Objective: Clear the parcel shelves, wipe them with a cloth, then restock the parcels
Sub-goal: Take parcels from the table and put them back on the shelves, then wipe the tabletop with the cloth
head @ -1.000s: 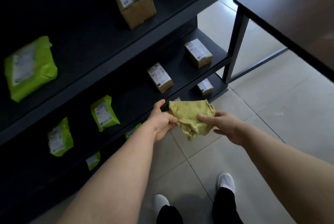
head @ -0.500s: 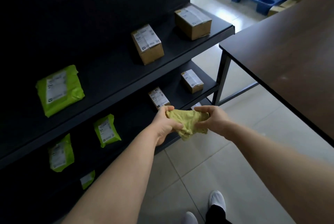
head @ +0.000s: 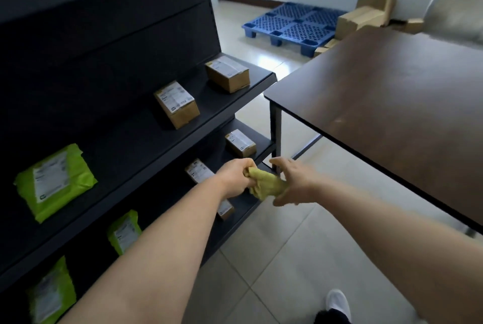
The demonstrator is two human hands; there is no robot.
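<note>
At the far left a large green mailer bag (head: 55, 182) lies flat on the upper visible tier of the dark shelf unit (head: 125, 140), its white label facing up; on the tier below a smaller green bag (head: 124, 230) shows above the left forearm, and on the tier below that another green bag (head: 51, 295) lies at the bottom edge, blurred; further right on the upper tier stand two labelled cardboard boxes, the nearer box (head: 177, 104) well apart from the end box (head: 227, 72) by the shelf's right end; on the next tier down a small box (head: 240, 143) sits near the right end and a second small box (head: 200, 170) is partly hidden behind the left wrist; a third small box (head: 225, 209) peeps out under the left forearm on a lower tier; the left hand (head: 235, 178) has its fingers curled tight around one end of the yellow-green cloth (head: 266, 185), which is held bunched in the air in front of the shelf edge, between the two hands; the right hand (head: 295, 183), blurred, has forefinger and thumb spread wide, the cloth's other end lying against its palm; right of the hands the dark brown counter (head: 392, 104) stands close to the shelf's end; beyond it a blue pallet (head: 292, 25) rests on the tiled floor (head: 274, 258) just beside some stacked cartons (head: 363, 16); a white shoe (head: 338, 302) shows at the bottom.
</note>
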